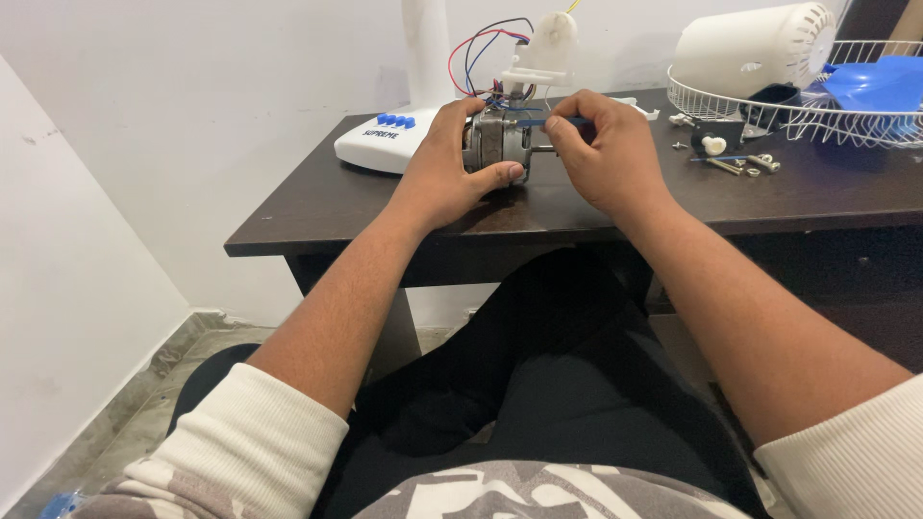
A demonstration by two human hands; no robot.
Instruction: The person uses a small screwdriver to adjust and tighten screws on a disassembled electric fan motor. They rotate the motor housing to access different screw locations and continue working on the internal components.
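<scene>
A grey metal fan motor [492, 141] rests on the dark wooden table [317, 207], with red, blue and black wires rising to a white plastic gear housing [540, 48] above it. My left hand [447, 159] wraps around the motor's left side, thumb under its front. My right hand [604, 149] pinches a blue-handled screwdriver [553, 122] held level, its tip against the motor's right end by the shaft.
A white fan base with blue buttons [389, 139] and its white pole stand at the back left. On the right lie a white wire grille [817, 115], a blue fan blade [880, 82], a white motor cover [755, 48], and loose screws [745, 163]. The table's front edge is above my lap.
</scene>
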